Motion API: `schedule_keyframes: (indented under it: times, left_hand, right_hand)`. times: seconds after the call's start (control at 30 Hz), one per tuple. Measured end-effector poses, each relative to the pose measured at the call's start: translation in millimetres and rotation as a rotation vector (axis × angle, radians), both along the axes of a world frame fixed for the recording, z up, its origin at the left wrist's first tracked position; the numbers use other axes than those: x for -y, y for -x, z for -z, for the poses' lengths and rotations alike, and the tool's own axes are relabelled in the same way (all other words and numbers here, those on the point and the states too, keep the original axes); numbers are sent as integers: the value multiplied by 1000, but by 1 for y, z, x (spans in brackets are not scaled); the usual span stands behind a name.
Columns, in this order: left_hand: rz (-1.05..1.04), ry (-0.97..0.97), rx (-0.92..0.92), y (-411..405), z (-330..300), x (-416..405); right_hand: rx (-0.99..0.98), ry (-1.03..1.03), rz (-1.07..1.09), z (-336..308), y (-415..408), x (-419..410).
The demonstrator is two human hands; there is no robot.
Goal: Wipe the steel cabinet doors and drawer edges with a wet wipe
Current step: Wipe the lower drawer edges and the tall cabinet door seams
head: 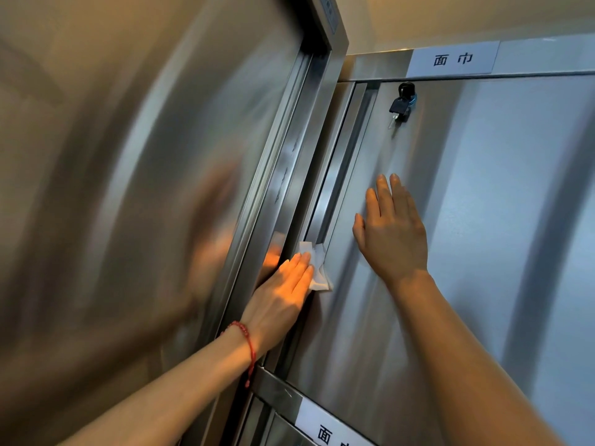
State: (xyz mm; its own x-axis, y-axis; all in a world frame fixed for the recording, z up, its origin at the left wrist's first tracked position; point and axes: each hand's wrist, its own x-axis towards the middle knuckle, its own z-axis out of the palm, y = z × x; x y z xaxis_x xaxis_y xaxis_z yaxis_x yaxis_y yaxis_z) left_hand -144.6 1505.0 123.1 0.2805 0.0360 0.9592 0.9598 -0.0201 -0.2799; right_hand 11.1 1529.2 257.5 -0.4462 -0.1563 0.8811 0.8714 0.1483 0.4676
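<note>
A steel cabinet door [467,194] fills the right half of the head view. Along its left side runs a recessed vertical edge strip [335,175]. My left hand [283,294], with a red bead bracelet at the wrist, presses a white wet wipe [317,265] flat against the lower part of that edge with straight fingers. My right hand [391,233] lies flat on the door face to the right of the wipe, fingers straight and pointing up. Part of the wipe is hidden under my left fingers.
A key [399,106] hangs in a lock near the door's top left. White labels sit on the frame above [452,59] and below [325,426] the door. A tall steel panel [161,188] stands at the left, blurred.
</note>
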Motion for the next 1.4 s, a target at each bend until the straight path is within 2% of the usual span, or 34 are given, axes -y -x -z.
schedule_keyframes:
  times: [0.23, 0.83, 1.4]
  left_hand:
    - [-34, 1, -33, -2, -39, 1]
    - [-147, 235, 55, -3, -124, -4]
    - [-176, 200, 53, -2, -162, -12]
  right_hand:
    - [-3, 1, 24, 0, 0, -1]
    - [-15, 17, 62, 0, 0, 0]
    - [-12, 42, 54, 0, 0, 0]
